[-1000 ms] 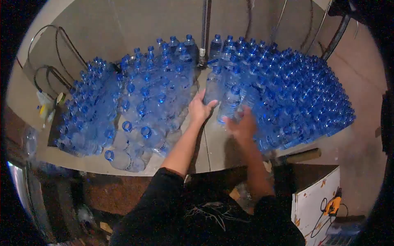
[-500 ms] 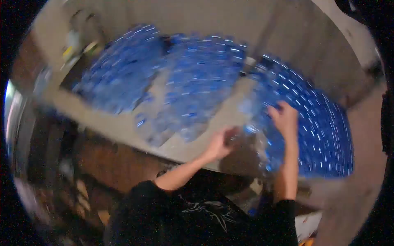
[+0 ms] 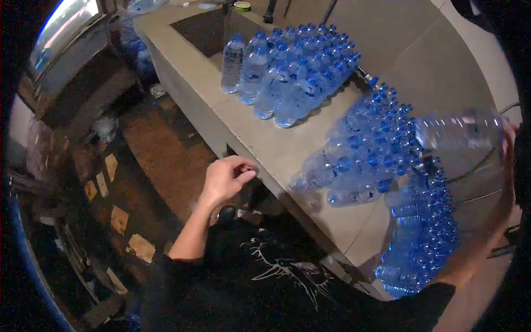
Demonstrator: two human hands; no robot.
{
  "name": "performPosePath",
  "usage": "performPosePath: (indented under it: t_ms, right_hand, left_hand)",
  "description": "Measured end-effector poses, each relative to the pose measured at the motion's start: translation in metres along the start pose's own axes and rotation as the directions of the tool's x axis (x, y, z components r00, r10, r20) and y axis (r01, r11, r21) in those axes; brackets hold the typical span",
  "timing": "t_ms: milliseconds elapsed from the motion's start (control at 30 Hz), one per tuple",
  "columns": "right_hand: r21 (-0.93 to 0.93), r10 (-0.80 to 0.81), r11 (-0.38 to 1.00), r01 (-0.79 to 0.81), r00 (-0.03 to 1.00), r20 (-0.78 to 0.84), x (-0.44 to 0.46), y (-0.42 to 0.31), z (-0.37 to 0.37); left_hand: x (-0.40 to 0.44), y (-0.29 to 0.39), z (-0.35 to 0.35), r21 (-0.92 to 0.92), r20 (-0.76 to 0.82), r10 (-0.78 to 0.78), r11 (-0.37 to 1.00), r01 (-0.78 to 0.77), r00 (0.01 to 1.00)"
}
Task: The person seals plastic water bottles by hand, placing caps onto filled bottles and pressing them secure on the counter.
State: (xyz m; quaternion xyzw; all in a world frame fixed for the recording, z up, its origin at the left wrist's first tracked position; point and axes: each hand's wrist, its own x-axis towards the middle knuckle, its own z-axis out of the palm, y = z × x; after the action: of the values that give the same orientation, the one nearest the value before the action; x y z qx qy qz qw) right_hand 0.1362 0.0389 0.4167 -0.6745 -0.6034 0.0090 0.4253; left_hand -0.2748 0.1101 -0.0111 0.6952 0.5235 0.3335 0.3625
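Observation:
My right hand, at the far right, grips one end of a clear plastic water bottle. The bottle is smeared by motion and lies sideways in view, above the wall side of the counter. Its other end is beside a group of capped bottles. My left hand is in front of the counter's front edge, its fingers curled in toward the thumb. Whether something small sits between those fingers is hidden. Both arms are apart, with the bottle groups between them.
A tiled counter carries further groups of blue-capped bottles and, lower right, more bottles. A sink basin is at the back left. A tap shows between groups. Scraps litter the dark floor.
My view has swung toward the left end of the counter. My right hand, earlier over the right-hand bottles, now holds a bottle out at the far right. My left hand is off the counter's front edge.

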Motion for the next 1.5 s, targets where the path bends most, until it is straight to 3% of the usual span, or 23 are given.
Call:
performPosePath:
  t_ms: [100, 133, 233, 267, 367, 500, 600, 733, 767, 867, 933, 1000, 1100, 1200, 1300, 1333, 1367, 1400, 1433, 1500]
  right_hand:
    - [-0.105, 0.024, 0.994, -0.006, 0.985, 0.172, 0.027, -0.035, 0.075]
    - [-0.130, 0.025, 0.991, 0.006, 0.972, 0.235, 0.034, -0.042, 0.104]
    - [-0.053, -0.092, 0.991, 0.124, 0.908, 0.409, 0.028, -0.072, 0.211]
    - [0.004, -0.139, 0.988, 0.153, 0.882, 0.451, 0.021, -0.079, 0.247]
    - [0.053, -0.168, 0.984, 0.168, 0.806, 0.567, -0.001, -0.107, 0.334]
    - [0.090, -0.419, 0.891, 0.446, 0.728, 0.542, 0.003, -0.090, 0.442]
    - [-0.003, -0.486, 0.832, 0.555, 0.731, 0.479, 0.009, -0.087, 0.495]
    - [-0.012, -0.457, 0.846, 0.534, 0.735, 0.501, 0.017, -0.091, 0.534]
    - [0.004, -0.445, 0.859, 0.511, 0.744, 0.499, 0.018, -0.091, 0.539]
    - [-0.024, -0.455, 0.821, 0.570, 0.680, 0.575, 0.024, -0.082, 0.531]
    - [-0.011, -0.446, 0.818, 0.575, 0.647, 0.619, 0.024, -0.075, 0.484]
    - [0.027, -0.462, 0.820, 0.572, 0.633, 0.621, 0.022, -0.074, 0.424]
    - [-0.135, -0.350, 0.866, 0.481, 0.777, 0.523, 0.019, -0.051, 0.320]
    - [-0.300, -0.056, 0.921, 0.249, 0.846, 0.530, -0.004, -0.017, 0.255]
    - [-0.297, -0.045, 0.911, 0.285, 0.786, 0.616, -0.038, 0.026, 0.249]
    - [-0.274, 0.001, 0.937, 0.215, 0.784, 0.621, -0.046, 0.032, 0.251]
    - [-0.274, -0.009, 0.934, 0.230, 0.780, 0.626, -0.054, 0.038, 0.255]
    - [-0.281, -0.014, 0.928, 0.244, 0.779, 0.627, -0.060, 0.044, 0.256]
    - [-0.299, -0.011, 0.920, 0.252, 0.782, 0.623, -0.064, 0.047, 0.256]
    - [-0.306, 0.044, 0.929, 0.208, 0.758, 0.651, -0.066, 0.054, 0.261]
  left_hand:
    - [0.005, -0.014, -0.020, -0.050, -0.105, 0.002, 0.999, -0.008, 0.994]
    - [0.006, -0.020, -0.025, -0.102, -0.062, -0.073, 0.993, 0.067, 0.995]
    - [0.014, -0.036, -0.030, -0.351, -0.203, -0.094, 0.936, 0.017, 0.975]
    - [0.021, -0.041, -0.036, -0.329, -0.190, -0.123, 0.943, 0.054, 0.974]
    - [0.044, -0.040, -0.059, -0.214, -0.387, -0.018, 0.974, -0.070, 0.922]
    - [0.099, -0.062, -0.074, 0.035, -0.485, 0.084, 0.996, -0.077, 0.870]
    - [0.130, -0.086, -0.078, 0.044, -0.472, 0.064, 0.998, -0.049, 0.879]
    - [0.153, -0.105, -0.081, 0.063, -0.486, 0.118, 0.993, -0.099, 0.866]
    - [0.156, -0.105, -0.084, -0.035, -0.428, 0.027, 0.998, -0.046, 0.904]
    - [0.170, -0.125, -0.078, 0.080, -0.390, 0.102, 0.994, -0.077, 0.915]
    - [0.179, -0.140, -0.074, 0.018, -0.370, 0.092, 0.996, -0.092, 0.924]
    - [0.176, -0.131, -0.078, 0.153, -0.369, 0.109, 0.987, -0.055, 0.923]
    - [0.181, -0.140, -0.078, 0.157, -0.349, 0.089, 0.987, -0.035, 0.933]
    - [0.180, -0.136, -0.074, 0.104, -0.365, 0.114, 0.991, -0.081, 0.924]
    - [0.180, -0.131, -0.077, 0.129, -0.294, 0.080, 0.991, -0.043, 0.952]
    - [0.183, -0.147, -0.072, 0.164, -0.340, 0.112, 0.985, -0.058, 0.934]
    - [0.184, -0.158, -0.071, 0.125, -0.343, 0.151, 0.986, -0.114, 0.927]
    - [0.178, -0.137, -0.076, 0.131, -0.303, 0.118, 0.988, -0.082, 0.946]
    - [0.175, -0.135, -0.077, 0.022, -0.269, 0.041, 0.999, -0.036, 0.962]
    - [0.171, -0.134, -0.074, 0.040, -0.266, 0.081, 0.997, -0.073, 0.961]
